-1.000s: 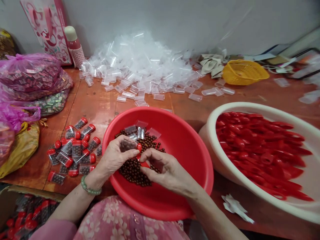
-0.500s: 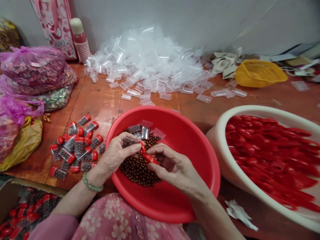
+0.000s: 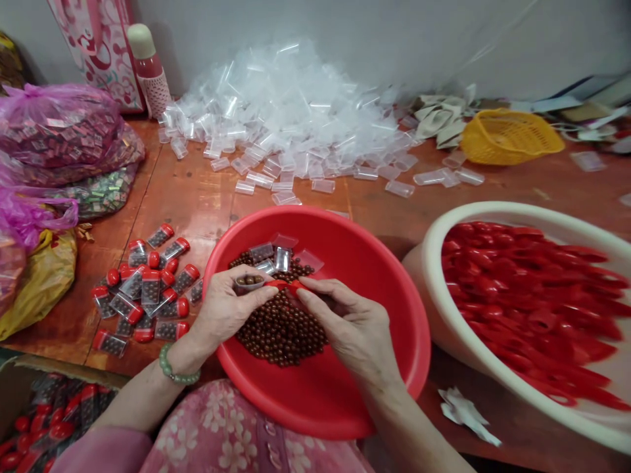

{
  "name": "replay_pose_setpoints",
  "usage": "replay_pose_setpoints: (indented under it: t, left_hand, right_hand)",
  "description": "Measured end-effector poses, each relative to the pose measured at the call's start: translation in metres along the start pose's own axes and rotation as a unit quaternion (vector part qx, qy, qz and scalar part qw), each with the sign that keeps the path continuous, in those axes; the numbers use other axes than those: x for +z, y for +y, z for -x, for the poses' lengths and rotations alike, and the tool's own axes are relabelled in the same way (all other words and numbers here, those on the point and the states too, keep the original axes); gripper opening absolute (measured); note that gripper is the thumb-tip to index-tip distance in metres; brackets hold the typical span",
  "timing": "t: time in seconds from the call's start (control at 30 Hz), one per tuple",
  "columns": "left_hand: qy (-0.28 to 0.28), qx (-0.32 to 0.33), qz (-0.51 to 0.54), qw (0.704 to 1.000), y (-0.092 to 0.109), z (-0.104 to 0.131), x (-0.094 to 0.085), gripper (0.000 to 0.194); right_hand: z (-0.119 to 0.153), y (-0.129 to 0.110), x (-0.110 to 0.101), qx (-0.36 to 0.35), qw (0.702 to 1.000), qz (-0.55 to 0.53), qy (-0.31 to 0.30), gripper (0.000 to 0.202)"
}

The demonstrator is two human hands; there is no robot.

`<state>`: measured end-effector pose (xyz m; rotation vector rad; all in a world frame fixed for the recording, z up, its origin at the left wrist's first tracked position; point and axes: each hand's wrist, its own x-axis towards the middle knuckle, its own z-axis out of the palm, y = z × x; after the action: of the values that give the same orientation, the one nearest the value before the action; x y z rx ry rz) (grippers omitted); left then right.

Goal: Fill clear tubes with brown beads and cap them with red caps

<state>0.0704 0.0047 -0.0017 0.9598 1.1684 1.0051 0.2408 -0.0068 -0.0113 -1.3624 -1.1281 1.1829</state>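
Over the red basin, my left hand is closed around a small clear plastic container. Brown balls show through its near end. Fingertips of my right hand pinch a red plastic piece, which spans the gap to my left thumb. Where the red piece meets the container is hidden by my fingers. Below both hands lies a heap of small brown balls. Several clear containers rest on the far side of that heap.
Capped, filled containers are piled to the left, with more in a cardboard box. A white tub of red plastic pieces stands right. Clear empty tubes are heaped behind, beside a yellow basket.
The container in my left hand has tipped so that its end with balls faces me. The red piece has turned more level between my hands. The view has shifted slightly.
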Motion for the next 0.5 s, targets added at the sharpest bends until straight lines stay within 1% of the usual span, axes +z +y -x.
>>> replay_pose_setpoints:
  t: [0.07,0.17,0.27,0.4,0.5]
  left_hand:
    - [0.006,0.059,-0.034,0.998,-0.002,0.0,0.002,0.013]
    - [0.004,0.128,-0.071,0.989,-0.006,0.001,0.004,0.012]
    - [-0.007,0.146,-0.094,0.985,-0.008,0.002,0.004,0.012]
    - [-0.015,0.169,-0.128,0.977,-0.011,0.003,0.003,0.01]
    - [-0.043,0.179,-0.127,0.975,-0.014,0.003,0.002,0.013]
  right_hand:
    - [0.0,-0.001,0.004,-0.004,1.0,0.011,0.018,0.021]
    - [0.0,-0.002,0.007,-0.004,1.0,0.031,-0.005,0.022]
    - [0.001,-0.003,0.01,0.032,0.999,0.013,-0.04,0.025]
    - [0.0,-0.001,0.013,0.12,0.986,-0.081,-0.083,0.037]
    - [-0.002,0.002,0.013,0.147,0.978,-0.113,-0.099,0.039]
